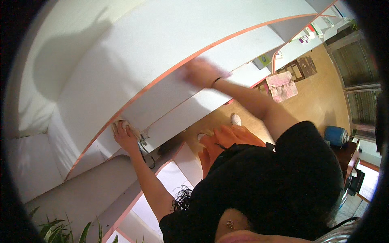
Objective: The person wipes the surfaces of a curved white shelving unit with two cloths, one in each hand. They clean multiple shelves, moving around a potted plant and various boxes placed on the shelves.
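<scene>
My left hand [124,136] presses a pale, crumpled cloth [133,129] against the white shelf unit, just under its orange-edged upper board [127,103]. My fingers lie spread over the cloth. Below that wrist, a dark cable [151,161] hangs in a loop by a small metal fitting [142,140]. My right hand [202,73], blurred by motion, is near the front edge of the same board, above the lower shelf [182,112]. Its fingers cannot be made out clearly, nor whether anything is in them. A dark band circles the right wrist.
A green-and-grey box [262,61] sits on a lower shelf. Papers or packets [307,38] lie farther along. A pink-stained stool [282,86] stands on the tan floor [322,91]. Plant leaves [57,229] rise at lower left, and a blue container [335,135] is at right.
</scene>
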`<action>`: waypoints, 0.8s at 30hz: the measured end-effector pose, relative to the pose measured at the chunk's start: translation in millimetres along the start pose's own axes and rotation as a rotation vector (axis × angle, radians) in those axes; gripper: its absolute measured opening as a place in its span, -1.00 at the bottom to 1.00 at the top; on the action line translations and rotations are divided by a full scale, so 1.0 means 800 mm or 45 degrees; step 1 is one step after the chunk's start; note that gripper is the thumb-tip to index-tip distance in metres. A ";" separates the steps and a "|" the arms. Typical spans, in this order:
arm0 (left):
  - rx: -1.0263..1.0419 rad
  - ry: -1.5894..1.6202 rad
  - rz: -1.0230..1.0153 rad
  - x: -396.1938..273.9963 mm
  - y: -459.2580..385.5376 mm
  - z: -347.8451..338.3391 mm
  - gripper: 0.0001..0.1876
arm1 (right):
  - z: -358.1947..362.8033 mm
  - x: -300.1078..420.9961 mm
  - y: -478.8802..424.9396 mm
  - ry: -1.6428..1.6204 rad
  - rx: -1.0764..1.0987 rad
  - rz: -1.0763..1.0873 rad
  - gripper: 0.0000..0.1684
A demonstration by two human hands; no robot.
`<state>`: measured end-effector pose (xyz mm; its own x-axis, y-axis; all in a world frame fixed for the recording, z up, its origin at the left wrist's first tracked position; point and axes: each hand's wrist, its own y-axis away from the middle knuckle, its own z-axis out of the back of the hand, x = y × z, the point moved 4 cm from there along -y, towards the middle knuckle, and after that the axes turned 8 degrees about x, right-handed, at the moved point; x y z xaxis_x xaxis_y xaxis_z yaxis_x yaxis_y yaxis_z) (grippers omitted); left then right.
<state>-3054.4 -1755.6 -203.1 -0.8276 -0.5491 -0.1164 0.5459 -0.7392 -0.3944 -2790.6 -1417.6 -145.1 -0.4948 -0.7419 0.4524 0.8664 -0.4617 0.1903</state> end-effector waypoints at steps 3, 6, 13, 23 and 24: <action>0.007 0.010 0.004 0.010 -0.005 -0.013 -0.60 | 0.056 -0.209 0.057 0.414 -0.322 -0.475 -0.32; 0.011 -0.014 0.030 -0.009 -0.024 -0.017 -0.61 | 0.067 -0.402 0.136 0.731 -0.715 -0.791 -0.32; 0.065 0.040 0.123 -0.073 -0.029 -0.034 -0.60 | 0.001 -0.174 0.072 0.197 -0.522 -0.398 -0.48; 0.159 0.219 -0.234 -0.335 -0.057 -0.068 -0.57 | 0.031 -0.107 0.082 0.076 -0.208 0.043 -0.30; 0.158 0.207 -0.254 -0.342 -0.057 -0.064 -0.58 | 0.039 -0.161 0.078 -0.013 -0.233 -0.143 -0.35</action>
<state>-2859.7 -1552.1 -200.2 -0.9248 -0.3260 -0.1964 0.3740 -0.8739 -0.3106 -2670.5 -1335.7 -164.6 -0.5859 -0.6763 0.4464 0.7786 -0.6225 0.0789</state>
